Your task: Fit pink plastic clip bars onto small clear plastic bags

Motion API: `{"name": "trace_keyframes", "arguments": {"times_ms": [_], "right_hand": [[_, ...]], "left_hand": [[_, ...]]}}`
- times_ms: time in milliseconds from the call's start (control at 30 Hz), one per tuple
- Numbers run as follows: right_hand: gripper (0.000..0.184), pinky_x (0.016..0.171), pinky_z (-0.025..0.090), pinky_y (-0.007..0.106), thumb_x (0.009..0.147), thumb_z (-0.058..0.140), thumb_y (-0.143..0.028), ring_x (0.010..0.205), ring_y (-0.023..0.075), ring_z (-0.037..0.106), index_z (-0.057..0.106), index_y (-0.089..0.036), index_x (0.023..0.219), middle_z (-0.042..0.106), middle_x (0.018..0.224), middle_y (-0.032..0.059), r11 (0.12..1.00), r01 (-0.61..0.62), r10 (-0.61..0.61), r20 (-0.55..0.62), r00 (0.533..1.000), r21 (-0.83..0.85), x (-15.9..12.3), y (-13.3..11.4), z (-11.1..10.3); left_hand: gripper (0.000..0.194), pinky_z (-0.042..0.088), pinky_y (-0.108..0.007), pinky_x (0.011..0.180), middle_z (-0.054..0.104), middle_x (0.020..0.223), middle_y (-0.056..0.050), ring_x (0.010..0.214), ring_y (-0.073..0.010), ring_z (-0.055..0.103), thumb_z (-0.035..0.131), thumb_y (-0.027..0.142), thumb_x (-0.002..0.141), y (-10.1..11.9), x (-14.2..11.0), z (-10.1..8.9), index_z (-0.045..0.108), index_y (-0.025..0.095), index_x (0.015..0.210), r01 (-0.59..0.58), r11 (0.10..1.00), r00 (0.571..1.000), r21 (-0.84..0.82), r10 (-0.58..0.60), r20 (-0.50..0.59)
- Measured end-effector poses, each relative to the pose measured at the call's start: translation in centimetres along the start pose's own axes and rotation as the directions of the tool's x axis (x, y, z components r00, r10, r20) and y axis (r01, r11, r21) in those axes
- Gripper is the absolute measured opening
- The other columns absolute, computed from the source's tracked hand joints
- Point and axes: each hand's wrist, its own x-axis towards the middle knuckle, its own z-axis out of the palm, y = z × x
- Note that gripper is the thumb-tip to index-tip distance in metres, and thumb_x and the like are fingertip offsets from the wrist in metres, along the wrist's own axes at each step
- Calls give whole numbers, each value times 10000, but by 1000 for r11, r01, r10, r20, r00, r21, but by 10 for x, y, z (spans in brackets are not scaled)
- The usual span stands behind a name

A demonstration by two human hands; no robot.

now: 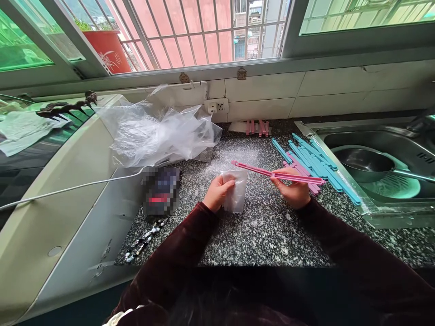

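A pink bag-sealing clip point(272, 173) is in the right hand point(294, 192), whose grip is closed around its wider half; the narrower half points left, its tip just above the upper edge of a small clear plastic pouch point(237, 195). The left hand point(218, 192) pinches that pouch by its left side, thumb across the front, holding it upright over the speckled granite worktop point(251, 242). Just beyond the right hand lies a loose pile of teal clips point(317, 158) with a few pink clips point(302, 164) among them. More clips point(260, 128) sit near the tiled wall point(258, 93). To the left are a heap of clear plastic bags point(166, 136), a pixelated dark object point(162, 190) and a beaded strand point(146, 239). On the right, a steel sink point(390, 221) contains a saucepan point(365, 164) resting in a pale green colander point(401, 186).
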Motion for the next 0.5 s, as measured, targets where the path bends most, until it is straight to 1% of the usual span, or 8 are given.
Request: {"name": "trace_keyframes", "arguments": {"times_ms": [67,133,200,300,400,500], "right_hand": [[43,702,541,372,775,635,-256,715,184,637,627,-220,797,679,763,30,1000,-18,18,-41,999,3,1,4,0],[44,703,540,367,770,642,-249,711,181,636,629,-216,796,677,761,28,1000,-22,23,-47,999,18,1,6,1],[44,694,539,360,774,638,-252,714,180,635,631,-214,795,677,761,30,999,-15,16,-19,1000,34,-1,6,4],[63,683,534,355,789,625,-279,725,181,630,634,-218,801,678,765,28,999,-22,19,55,998,44,-4,0,8],[72,671,529,348,793,623,-293,728,180,626,638,-224,809,677,768,25,997,-43,37,97,995,65,-7,-7,10],[56,678,524,345,786,634,-272,723,175,621,639,-224,815,674,765,24,995,-36,29,71,997,98,-7,-10,9]], "left_hand": [[285,429,-252,667,669,759,-20,674,-138,575,792,274,527,-1,-1,1,671,157,756,-18,1000,999,-3,18,44],[301,442,-272,717,681,794,-34,726,-158,593,799,293,536,-2,-3,2,681,159,778,-32,999,995,1,32,99],[332,447,-288,763,690,830,-49,773,-174,605,806,313,536,-1,-6,4,686,155,802,-35,999,988,18,32,154],[388,452,-304,788,693,867,-60,812,-191,612,806,346,544,0,-9,6,684,149,855,-30,997,976,68,14,217],[444,454,-319,790,689,884,-65,826,-202,614,796,369,563,-1,-8,5,666,140,921,-24,991,968,129,-10,249],[457,454,-315,785,691,864,-71,803,-193,613,805,360,549,-2,-7,5,661,116,907,18,987,965,159,-58,255]]}}
